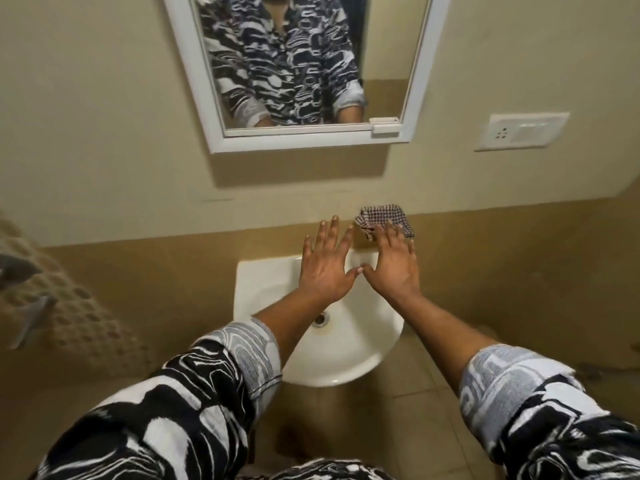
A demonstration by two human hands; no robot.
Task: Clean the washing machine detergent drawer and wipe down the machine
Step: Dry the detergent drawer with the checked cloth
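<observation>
A small checked cloth [382, 216], dark red and white, lies folded on the ledge behind a white wash basin [263, 285]. My left hand [325, 265] and my right hand [391, 265] are stretched flat over the back of the basin, palms down, fingers spread, thumbs almost touching. Both hold nothing. The fingertips of my right hand reach the near edge of the cloth. No washing machine or detergent drawer is in view.
A white-framed mirror [408, 126] hangs on the beige wall above the basin and reflects a person's patterned shirt. A white socket plate [523, 131] sits on the wall at right. A tan textured towel [69, 306] hangs at left. Tan tiles cover the floor below.
</observation>
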